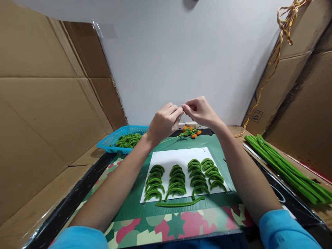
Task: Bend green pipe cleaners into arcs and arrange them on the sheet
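Observation:
My left hand [164,122] and my right hand [199,111] are raised above the table with fingertips pinched together and touching each other. What they pinch is too small to make out; a thin yellowish wire [171,138] runs under the left hand toward a sprig of green leaves and orange buds [191,131] lying behind. Below the hands, a white sheet [176,157] holds rows of bent green pipe-cleaner pieces [181,178]. One straight green piece [180,203] lies just in front of the sheet.
A blue basket [114,138] with green pieces stands at the back left. A bundle of long green pipe cleaners [287,169] lies at the right. A green mat [220,152] covers the table. Cardboard walls stand on both sides, and a twisted yellow cord [282,27] hangs at top right.

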Demonstrator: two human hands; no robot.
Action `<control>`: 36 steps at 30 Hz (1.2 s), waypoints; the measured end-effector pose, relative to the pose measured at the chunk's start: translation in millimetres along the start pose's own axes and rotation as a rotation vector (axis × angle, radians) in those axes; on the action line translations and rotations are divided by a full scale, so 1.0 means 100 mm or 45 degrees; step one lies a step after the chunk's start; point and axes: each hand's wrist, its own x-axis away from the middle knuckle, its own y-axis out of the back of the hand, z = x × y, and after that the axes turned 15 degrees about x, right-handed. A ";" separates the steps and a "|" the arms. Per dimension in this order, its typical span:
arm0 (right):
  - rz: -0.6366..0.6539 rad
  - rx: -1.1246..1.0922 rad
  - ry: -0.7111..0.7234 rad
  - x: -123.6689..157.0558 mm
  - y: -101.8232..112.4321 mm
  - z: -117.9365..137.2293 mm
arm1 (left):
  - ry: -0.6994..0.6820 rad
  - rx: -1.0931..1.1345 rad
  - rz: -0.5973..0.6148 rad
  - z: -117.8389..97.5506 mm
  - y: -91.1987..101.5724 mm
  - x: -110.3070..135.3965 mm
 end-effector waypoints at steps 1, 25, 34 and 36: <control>0.025 -0.059 -0.041 0.00 -0.03 0.00 | -0.038 -0.097 0.056 0.02 0.02 0.01; 0.052 -0.404 0.051 0.03 0.00 -0.07 | 0.567 1.053 -0.183 -0.03 0.16 -0.13; 0.049 -0.131 0.110 0.06 0.04 0.01 | 0.531 0.983 -0.179 -0.02 0.14 -0.11; 0.040 -0.114 0.110 0.06 0.03 0.00 | 0.530 0.976 -0.177 -0.01 0.13 -0.11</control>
